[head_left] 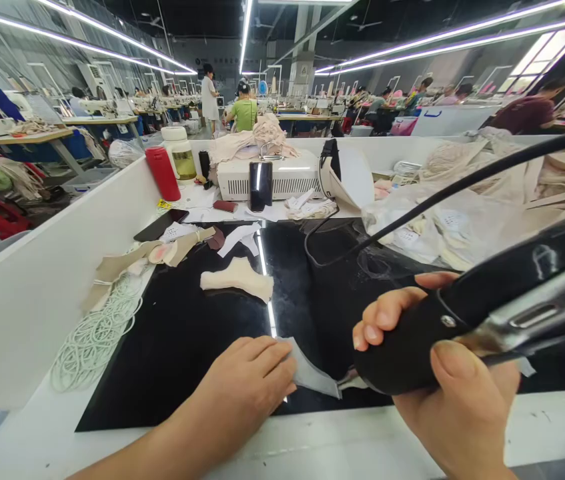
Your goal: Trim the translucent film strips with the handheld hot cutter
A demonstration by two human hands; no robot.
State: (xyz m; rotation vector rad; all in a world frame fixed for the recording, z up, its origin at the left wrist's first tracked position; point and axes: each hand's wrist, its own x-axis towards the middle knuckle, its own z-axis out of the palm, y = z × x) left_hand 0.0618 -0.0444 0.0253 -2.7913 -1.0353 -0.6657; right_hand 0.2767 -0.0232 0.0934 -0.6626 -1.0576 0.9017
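My right hand is wrapped round a black corded handheld tool with a metal lever along its side. The metal tip of this tool touches, or almost touches, the right end of a pale grey fabric piece. My left hand presses the other end of that piece onto the black mat, its fingers close together over the edge. Farther up the mat lies a cream curved fabric piece, with a white cut piece behind it.
A white box machine carries heaped cloth. The tool's cable arches across the right. Left are pale green cords, a red cylinder and a jar. A plastic bag sits right. White side walls border the table.
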